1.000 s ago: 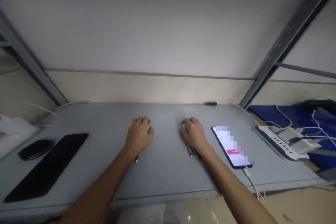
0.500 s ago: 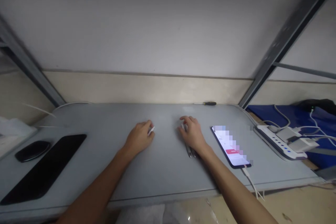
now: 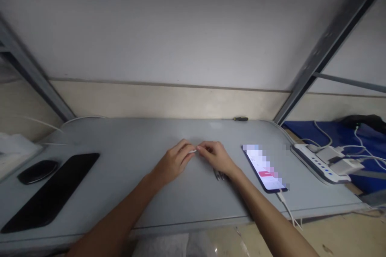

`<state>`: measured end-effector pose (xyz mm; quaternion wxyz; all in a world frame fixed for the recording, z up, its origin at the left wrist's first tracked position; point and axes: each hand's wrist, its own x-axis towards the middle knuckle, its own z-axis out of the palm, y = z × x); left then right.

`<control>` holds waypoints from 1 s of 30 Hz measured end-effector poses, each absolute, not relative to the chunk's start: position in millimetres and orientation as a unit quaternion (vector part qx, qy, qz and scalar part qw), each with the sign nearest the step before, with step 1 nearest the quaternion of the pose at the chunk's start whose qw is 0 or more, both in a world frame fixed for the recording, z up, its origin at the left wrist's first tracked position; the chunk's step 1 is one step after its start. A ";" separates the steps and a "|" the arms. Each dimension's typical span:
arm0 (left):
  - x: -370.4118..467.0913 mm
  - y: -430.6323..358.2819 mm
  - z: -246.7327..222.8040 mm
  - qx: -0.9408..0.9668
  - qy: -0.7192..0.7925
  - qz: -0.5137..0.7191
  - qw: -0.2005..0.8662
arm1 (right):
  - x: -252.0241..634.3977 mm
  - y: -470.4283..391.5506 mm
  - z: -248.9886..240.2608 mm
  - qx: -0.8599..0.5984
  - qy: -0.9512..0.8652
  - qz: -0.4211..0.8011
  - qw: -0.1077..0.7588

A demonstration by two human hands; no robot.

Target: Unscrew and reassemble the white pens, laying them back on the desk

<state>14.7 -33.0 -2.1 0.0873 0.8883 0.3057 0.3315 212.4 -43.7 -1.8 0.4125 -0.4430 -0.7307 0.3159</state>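
Over the middle of the grey table, my left hand is closed on a small white stick-like piece, mostly hidden by the fingers. The fingertips of my right hand are pinched together right at the tip of that white piece. Whatever they hold is too small to make out. Two slim metal ends stick out on the table beneath my right wrist; the rest of them is covered by the hand.
To the right are a lit phone with a white cable and a power strip with chargers. A screwdriver lies along the back edge. At left are a black flat slab, a dark rounded object and white tissue.
My left hand has moved right with the white piece, and my right hand has moved slightly left. Their fingertips, apart before, now meet.
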 end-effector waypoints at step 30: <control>-3.8 -11.2 0.5 0.803 0.358 0.475 0.042 | 219.6 -35.1 5.1 -0.458 -0.503 0.450 0.578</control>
